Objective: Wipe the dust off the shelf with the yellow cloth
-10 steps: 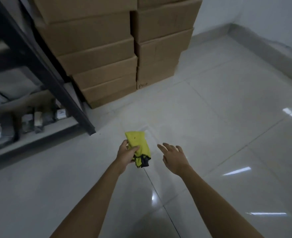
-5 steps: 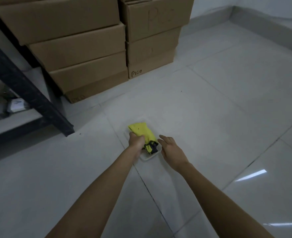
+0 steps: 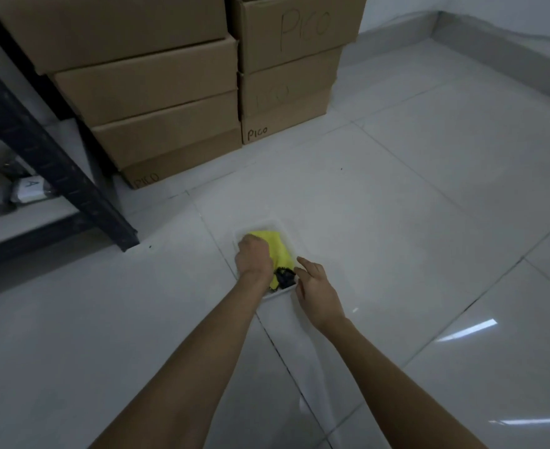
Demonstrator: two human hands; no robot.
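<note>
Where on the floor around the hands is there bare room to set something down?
Bare tile lies right of the right hand toward the wall skirting, and left of the left hand below the shelf leg. Crowded: the white tray with the yellow cloth, and the cardboard boxes.

Cloth (image 3: 278, 246) in tray (image 3: 269, 225) (shelf (image 3: 50, 157) left)

Soft yellow cloth (image 3: 278, 251) with dark edging sits bunched under the left hand (image 3: 254, 259), in a smooth white plastic tray (image 3: 277, 225). Around both hands, glossy floor tiles (image 3: 429, 222) mirror the lights. Beyond: matt cardboard boxes (image 3: 157, 92), black metal shelf post (image 3: 50, 163).
</note>
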